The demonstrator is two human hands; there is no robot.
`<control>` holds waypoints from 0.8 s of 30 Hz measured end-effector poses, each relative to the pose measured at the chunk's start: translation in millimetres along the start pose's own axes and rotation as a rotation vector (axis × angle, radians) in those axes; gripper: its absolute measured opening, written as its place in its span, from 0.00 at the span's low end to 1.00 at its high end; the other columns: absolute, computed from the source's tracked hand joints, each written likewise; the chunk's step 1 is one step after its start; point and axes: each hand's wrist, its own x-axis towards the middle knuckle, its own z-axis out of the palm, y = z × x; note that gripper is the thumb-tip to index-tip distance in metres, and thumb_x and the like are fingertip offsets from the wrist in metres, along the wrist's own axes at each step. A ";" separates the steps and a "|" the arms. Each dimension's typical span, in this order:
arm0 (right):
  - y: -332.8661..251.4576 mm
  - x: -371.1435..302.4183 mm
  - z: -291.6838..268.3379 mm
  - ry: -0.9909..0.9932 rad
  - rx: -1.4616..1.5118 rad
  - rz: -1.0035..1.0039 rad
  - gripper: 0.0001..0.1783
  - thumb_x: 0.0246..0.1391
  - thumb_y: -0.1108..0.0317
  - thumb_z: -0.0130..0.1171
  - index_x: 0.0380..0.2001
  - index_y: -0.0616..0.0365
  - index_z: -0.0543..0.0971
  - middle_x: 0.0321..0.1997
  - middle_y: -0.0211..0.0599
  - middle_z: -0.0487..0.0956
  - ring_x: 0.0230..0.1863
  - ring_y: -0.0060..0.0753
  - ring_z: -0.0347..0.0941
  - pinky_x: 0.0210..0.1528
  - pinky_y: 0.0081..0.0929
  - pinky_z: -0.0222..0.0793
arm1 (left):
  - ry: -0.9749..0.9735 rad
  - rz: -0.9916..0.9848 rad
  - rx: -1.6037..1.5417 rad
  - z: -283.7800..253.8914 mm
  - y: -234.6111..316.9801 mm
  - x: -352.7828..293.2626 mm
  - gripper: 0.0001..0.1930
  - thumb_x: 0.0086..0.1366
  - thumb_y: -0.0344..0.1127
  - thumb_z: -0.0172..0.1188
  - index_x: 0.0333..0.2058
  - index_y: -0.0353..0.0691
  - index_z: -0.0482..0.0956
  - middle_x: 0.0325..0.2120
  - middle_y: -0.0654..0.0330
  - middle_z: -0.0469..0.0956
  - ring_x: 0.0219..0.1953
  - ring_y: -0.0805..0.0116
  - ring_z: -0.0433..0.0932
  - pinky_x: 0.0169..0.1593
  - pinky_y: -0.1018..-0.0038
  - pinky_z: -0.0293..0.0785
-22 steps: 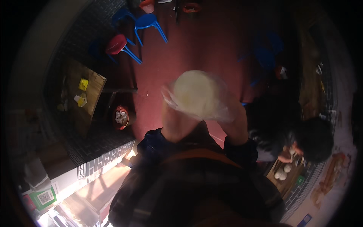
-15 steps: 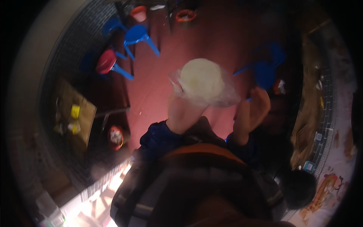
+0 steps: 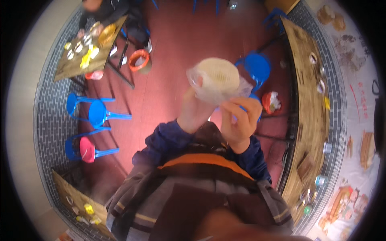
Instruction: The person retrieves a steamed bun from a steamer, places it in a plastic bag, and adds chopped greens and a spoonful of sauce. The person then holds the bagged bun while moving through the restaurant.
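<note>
A pale, round, bread-like piece (image 3: pixel 219 74) with a ridged or dimpled top sits in a clear plastic bag (image 3: pixel 215 97), held out before my body. My left hand (image 3: pixel 193 110) is closed around the bag's lower left side, its fingers partly hidden by the crumpled plastic. On the other side my right hand (image 3: pixel 243 120) has its fingers curled against the bag's lower right edge, seemingly pinching the film. Blur keeps the exact fingertip contact from showing. Dark blue sleeves cover both forearms.
Wooden tables stand along the left (image 3: pixel 64 72) and right (image 3: pixel 307 120) walls. Blue stools (image 3: pixel 97 114) and a pink-topped stool (image 3: pixel 87 149) are at the left, another blue stool (image 3: pixel 257 67) ahead right. An orange-rimmed bin (image 3: pixel 138 60) is ahead left. A person (image 3: pixel 116 16) sits at the far left table.
My right hand has come in from the right to the bag. The view has moved forward through the room, bringing the seated person and far left table into sight.
</note>
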 end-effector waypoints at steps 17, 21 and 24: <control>399.2 284.5 221.3 -0.414 0.305 -0.074 0.18 0.38 0.80 0.60 0.38 0.59 0.78 0.38 0.38 0.76 0.36 0.41 0.72 0.37 0.29 0.69 | -0.003 -0.039 0.101 -46.6 117.2 549.4 0.30 0.66 0.48 0.50 0.60 0.35 0.58 0.55 0.52 0.66 0.53 0.58 0.69 0.58 0.65 0.64; 497.8 383.0 243.8 0.070 0.142 0.344 0.20 0.43 0.77 0.64 0.43 0.63 0.74 0.38 0.36 0.78 0.36 0.32 0.73 0.44 0.24 0.68 | -0.069 -0.033 0.225 -34.5 139.6 688.5 0.31 0.66 0.49 0.50 0.60 0.35 0.57 0.55 0.52 0.66 0.54 0.57 0.68 0.59 0.64 0.63; 575.4 432.5 272.0 0.283 0.529 0.855 0.15 0.50 0.77 0.61 0.43 0.63 0.73 0.37 0.31 0.78 0.36 0.23 0.72 0.45 0.20 0.66 | -0.125 -0.055 0.373 -28.3 137.7 782.9 0.31 0.65 0.49 0.51 0.60 0.35 0.57 0.56 0.52 0.65 0.54 0.57 0.68 0.59 0.64 0.62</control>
